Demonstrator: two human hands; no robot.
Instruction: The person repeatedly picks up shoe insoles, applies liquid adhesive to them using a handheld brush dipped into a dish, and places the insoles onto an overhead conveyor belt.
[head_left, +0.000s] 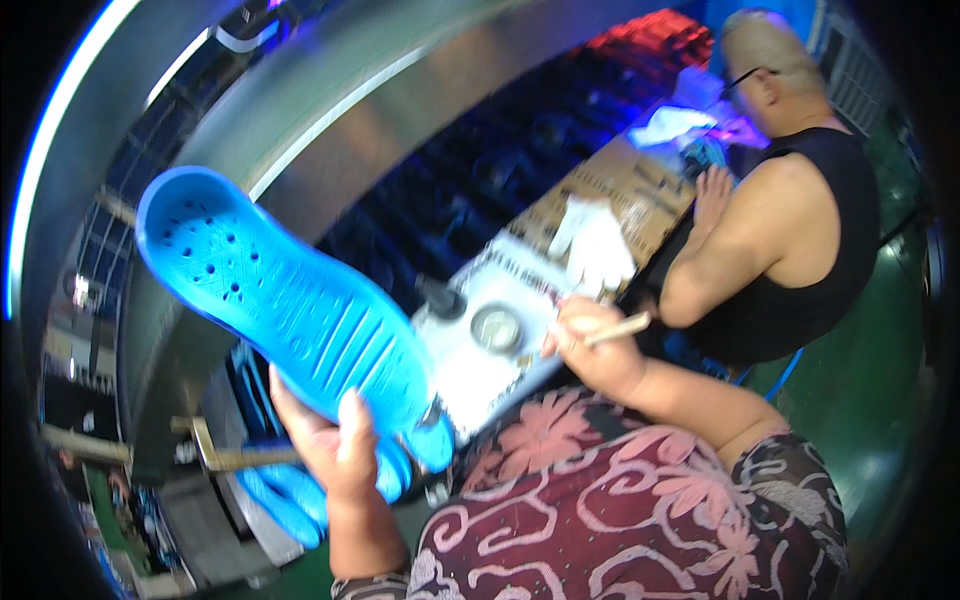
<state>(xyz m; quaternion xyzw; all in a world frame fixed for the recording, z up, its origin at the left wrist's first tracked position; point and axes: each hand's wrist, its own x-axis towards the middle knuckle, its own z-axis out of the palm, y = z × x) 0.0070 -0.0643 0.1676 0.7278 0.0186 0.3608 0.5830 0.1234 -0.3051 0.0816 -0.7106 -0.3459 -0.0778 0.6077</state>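
Note:
My left hand [335, 435] grips the edge of a bright blue shoe sole [320, 310], thumb on top and fingers beneath. The sole lies tilted with its surface facing up; small holes dot the far rounded end and ridges cross its middle. In my right hand [598, 345], fingers closed, is a tool with a pale wooden handle [622, 328]; its working end is too blurred to make out. Just left of that hand stands a round tin [497, 328] on a white-covered work surface [470, 390]. Beside the tin is a small black object [440, 297].
White gloves [595, 245] lie on brown cardboard [640, 200] further along. At right a co-worker in a black sleeveless top [790, 250] bends over the bench. More blue soles [285, 500] rest below my left hand. A curved metal machine housing [330, 110] runs along the far side.

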